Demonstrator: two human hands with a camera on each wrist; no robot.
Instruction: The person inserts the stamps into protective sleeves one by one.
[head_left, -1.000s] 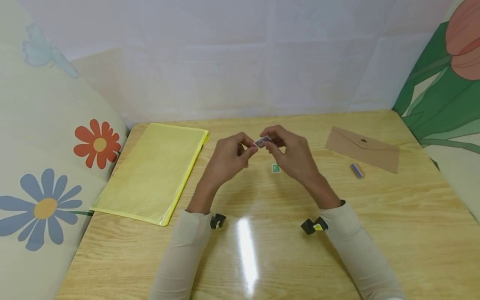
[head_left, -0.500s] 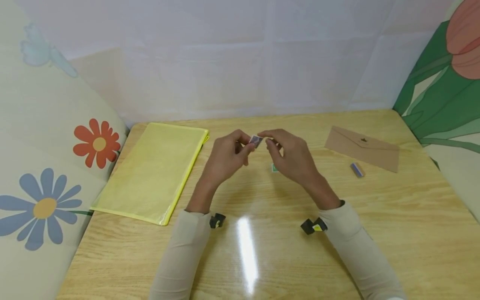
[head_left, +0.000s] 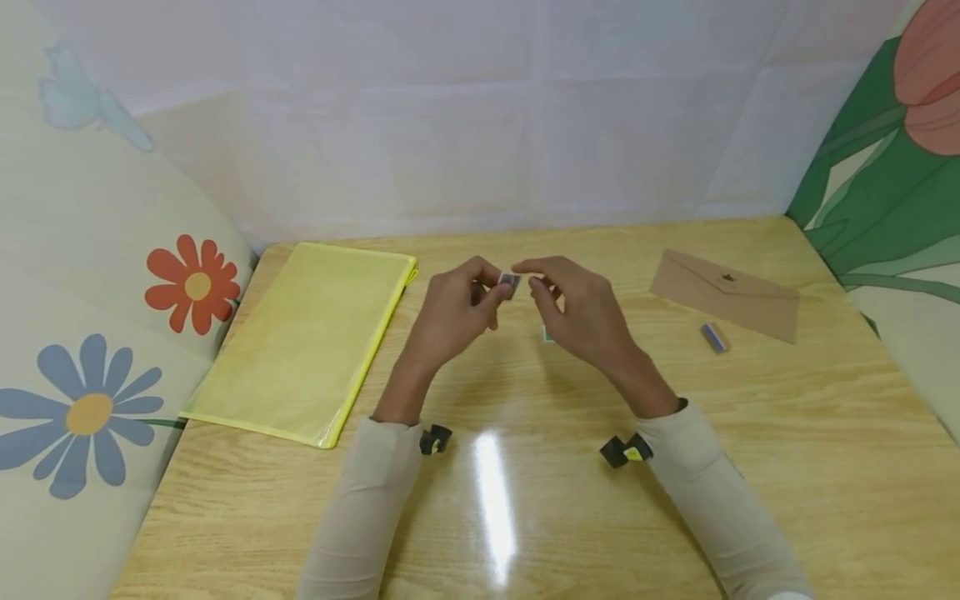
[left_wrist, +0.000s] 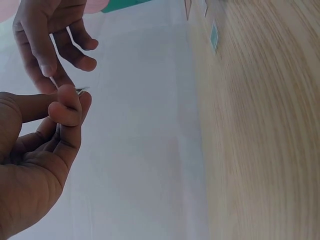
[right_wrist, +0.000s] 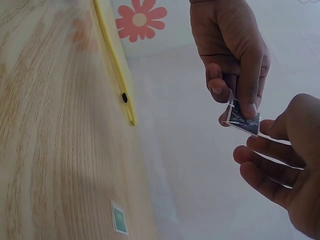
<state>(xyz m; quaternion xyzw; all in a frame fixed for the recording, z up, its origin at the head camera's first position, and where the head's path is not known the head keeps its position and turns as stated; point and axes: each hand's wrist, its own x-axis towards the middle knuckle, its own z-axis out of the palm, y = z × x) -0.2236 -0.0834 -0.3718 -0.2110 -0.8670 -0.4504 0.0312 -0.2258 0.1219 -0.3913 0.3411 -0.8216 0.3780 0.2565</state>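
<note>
My left hand [head_left: 459, 307] pinches a small dark postage stamp [head_left: 509, 284] with a white edge between thumb and index finger, above the table. In the right wrist view the stamp [right_wrist: 243, 119] is tilted, its dark printed face partly covered by the left thumb. My right hand [head_left: 581, 307] is close on the right, its fingertips at the stamp's edge and a small gap showing between thumb and index. Below it on the table lies a green stamp [right_wrist: 119, 219], mostly hidden by the right hand in the head view.
A yellow zip folder [head_left: 307, 342] lies on the wooden table [head_left: 570, 517] at the left. To the right are a brown envelope [head_left: 723, 296] and a small brown block with a blue and white stripe [head_left: 715, 337]. A white cloth [head_left: 450, 158] hangs behind.
One second ago the right hand pinched the dark stamp beside the left fingers. The stamp has shifted left into the left hand's pinch, and the right thumb and index have spread apart.
</note>
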